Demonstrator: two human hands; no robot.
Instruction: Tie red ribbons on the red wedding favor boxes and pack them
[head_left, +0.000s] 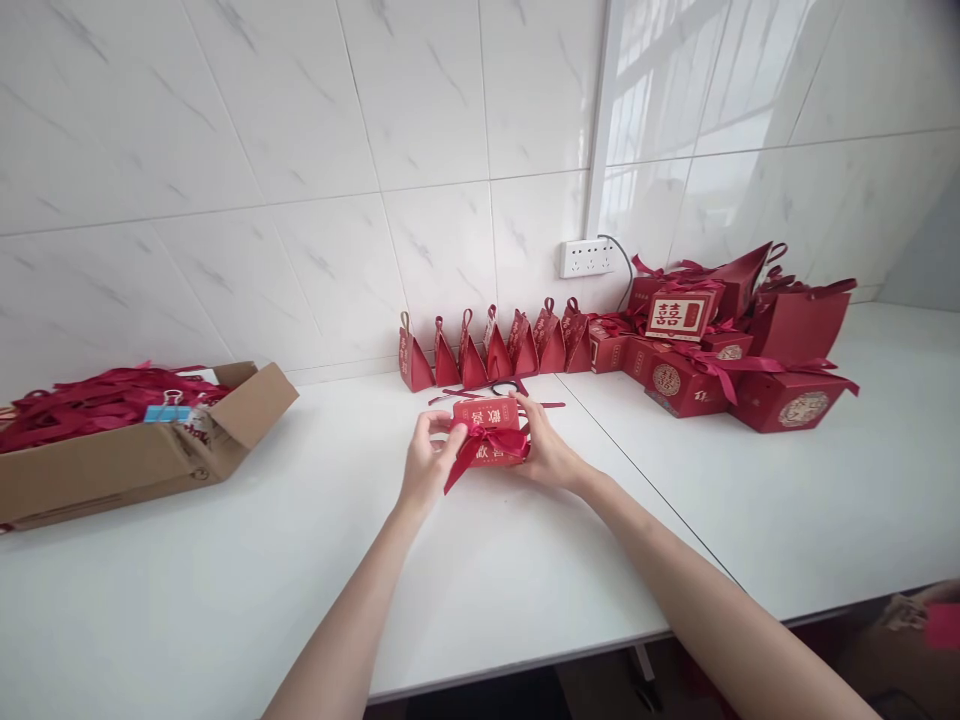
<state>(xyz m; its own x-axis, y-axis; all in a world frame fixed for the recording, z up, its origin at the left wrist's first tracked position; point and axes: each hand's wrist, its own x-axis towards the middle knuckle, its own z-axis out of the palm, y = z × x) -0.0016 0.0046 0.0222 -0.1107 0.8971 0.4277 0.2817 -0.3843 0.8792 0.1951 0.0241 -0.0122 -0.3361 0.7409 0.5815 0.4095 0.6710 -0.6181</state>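
A small red gift box (486,417) with gold characters sits between both my hands above the white table (225,590). My left hand (424,463) is closed on its left end and pinches a red ribbon (480,448) that crosses the box front. My right hand (546,450) grips the right end, fingers curled round the box and ribbon.
A row of several small red pyramid boxes (491,352) stands against the tiled wall. A pile of larger red boxes (720,350) fills the back right, below a wall socket (585,257). A cardboard box (142,450) of red ribbons lies at the left.
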